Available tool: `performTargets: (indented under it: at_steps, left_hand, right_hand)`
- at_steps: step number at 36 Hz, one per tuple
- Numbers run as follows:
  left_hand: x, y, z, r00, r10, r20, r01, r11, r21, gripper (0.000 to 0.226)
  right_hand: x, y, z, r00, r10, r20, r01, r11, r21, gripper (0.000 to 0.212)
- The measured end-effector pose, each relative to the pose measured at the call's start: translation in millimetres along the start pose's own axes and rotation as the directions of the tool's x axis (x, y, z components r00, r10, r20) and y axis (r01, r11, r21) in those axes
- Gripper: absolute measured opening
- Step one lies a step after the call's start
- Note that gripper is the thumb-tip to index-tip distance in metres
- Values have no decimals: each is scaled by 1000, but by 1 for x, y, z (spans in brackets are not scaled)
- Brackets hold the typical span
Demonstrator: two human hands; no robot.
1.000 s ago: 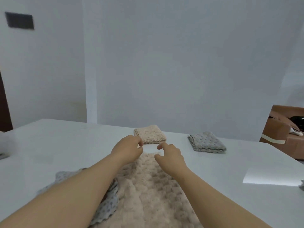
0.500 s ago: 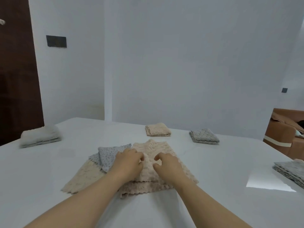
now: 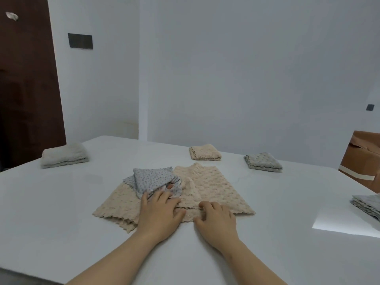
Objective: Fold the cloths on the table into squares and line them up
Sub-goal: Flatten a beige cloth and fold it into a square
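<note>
White counter [image 3: 61, 212]. Beige cloth [image 3: 213, 188] central, part-folded. Right hand [image 3: 216, 221] fingers curl round its near hem. Left hand [image 3: 160, 212] fingers lie straight, tucked into grey cloth [image 3: 152, 179]. Next, probably: shift grey aside, fold beige square.

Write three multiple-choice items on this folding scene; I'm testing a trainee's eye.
1. Where is the grey spotted cloth? A. on the floor B. on the left part of the beige cloth C. over a chair
2. What colour is the small folded cloth beyond the beige cloth? A. beige B. red C. black
3. How does the left hand lie? A. raised in air B. round a cup C. fingers straight, on the cloths
Key: B, it overlaps that cloth's left half; A, it matches the large cloth; C, its fingers extend flat onto fabric.
</note>
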State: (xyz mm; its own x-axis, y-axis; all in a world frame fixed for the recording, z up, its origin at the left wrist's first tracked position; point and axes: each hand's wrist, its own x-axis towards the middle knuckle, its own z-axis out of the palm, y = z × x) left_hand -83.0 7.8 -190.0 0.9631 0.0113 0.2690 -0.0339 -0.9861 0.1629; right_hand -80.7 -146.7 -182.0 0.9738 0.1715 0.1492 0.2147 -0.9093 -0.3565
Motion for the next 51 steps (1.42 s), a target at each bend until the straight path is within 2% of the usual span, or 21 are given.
performTargets:
  at_steps: [3, 12, 14, 17, 22, 27, 31, 36, 42, 47, 49, 51]
  left_hand:
    - [12, -5, 4, 1000, 22, 4, -22, 1000, 7, 94]
    - [52, -16, 12, 999, 28, -26, -29, 999, -40, 94]
    - [60, -18, 14, 1000, 13, -21, -14, 999, -47, 87]
    - [70, -19, 14, 1000, -19, -10, 18, 998, -60, 62]
    - [84, -23, 14, 999, -42, -5, 42, 995, -87, 61]
    - [92, -28, 15, 993, -116, -36, 110, 984, -137, 47]
    - [90, -28, 14, 986, -163, -43, 158, 982, -102, 47]
    - [84, -28, 13, 977, -204, -54, 206, 978, 29, 49]
    - [79, -28, 14, 960, -281, -2, 280, 956, 88, 48]
    - [70, -25, 12, 938, -347, 17, 343, 933, 111, 50]
    - [65, -22, 11, 944, -330, -12, 329, 939, 99, 49]
    - [57, -14, 11, 966, -247, -74, 253, 964, 86, 46]
  right_hand:
    - [10, 1, 3, 1000, -3, -13, 3, 1000, -17, 43]
    - [47, 2, 11, 999, -10, -53, 7, 999, -51, 37]
    - [54, 1, 13, 998, -8, -68, 5, 998, -55, 37]
    - [66, 1, 15, 997, -6, -75, 1, 998, -64, 38]
    - [78, 1, 16, 997, 4, -81, -11, 997, -75, 45]
    - [78, 2, 17, 995, -6, -102, -7, 992, -126, 34]
    - [73, 5, 16, 992, -9, -123, -9, 989, -147, 26]
    - [61, 16, 12, 987, -30, -156, 8, 990, -138, 22]
    - [43, 31, 4, 980, -19, -198, -7, 991, -133, 18]
    - [27, 45, -5, 973, -5, -229, -26, 991, -128, 6]
    - [22, 49, -7, 970, -3, -242, -32, 990, -141, 11]
    - [19, 52, -8, 968, -8, -251, -31, 988, -149, 14]
